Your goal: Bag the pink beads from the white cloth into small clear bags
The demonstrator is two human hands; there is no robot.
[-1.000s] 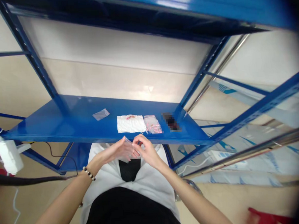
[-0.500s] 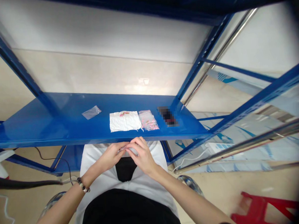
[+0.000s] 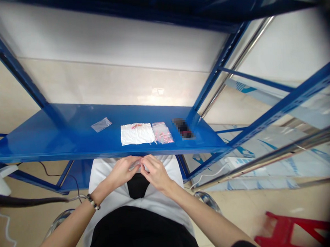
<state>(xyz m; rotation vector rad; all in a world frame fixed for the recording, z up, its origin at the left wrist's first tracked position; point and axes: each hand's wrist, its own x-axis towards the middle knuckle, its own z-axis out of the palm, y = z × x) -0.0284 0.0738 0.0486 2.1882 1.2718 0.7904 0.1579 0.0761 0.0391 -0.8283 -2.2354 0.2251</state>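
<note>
Just in front of the shelf edge, above my lap, my left hand (image 3: 125, 169) and my right hand (image 3: 154, 170) meet at the fingertips. Between them shows a small clear plastic bag (image 3: 135, 165), mostly hidden by the fingers. My left fingers are closed on it, and my right thumb and fingers pinch at its right end. On the shelf beyond lies a white cloth pouch (image 3: 136, 135) with small pink beads (image 3: 136, 126) on it. A clear zip bag of pink pieces (image 3: 162, 133) touches the pouch's right side.
A flat, clear zip bag (image 3: 101, 124) lies farther left on the blue shelf (image 3: 70, 133). To the right is a dark, pixelated object (image 3: 183, 128). Blue uprights frame both sides. A red stool (image 3: 289, 229) stands on the floor at lower right.
My right hand has shifted slightly left and down, its fingers more curled. My left hand stays nearly in place. The view has moved a little; the things on the shelf lie as before.
</note>
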